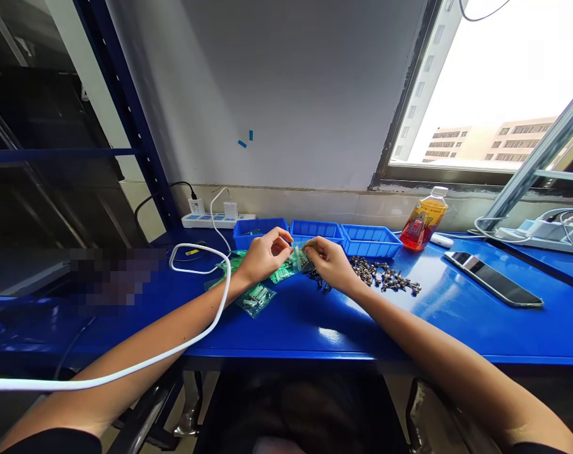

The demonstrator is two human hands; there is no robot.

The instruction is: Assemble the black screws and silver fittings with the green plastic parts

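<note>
My left hand [265, 254] and my right hand [328, 261] meet over the blue table [456, 328], both with fingers pinched on a small clear bag of green parts [299, 258] held between them. More small bags of green parts [255, 297] lie on the table under and beside my left wrist. A few dark screws [321, 282] lie below my right hand, and a larger scatter of dark screws [385, 276] is spread just to its right.
Three blue bins [369, 241] stand in a row behind my hands. An orange drink bottle [422, 224], a phone [493, 278] and a power strip [546, 232] lie to the right. A white cable [205, 328] loops over my left arm from a second power strip [210, 220].
</note>
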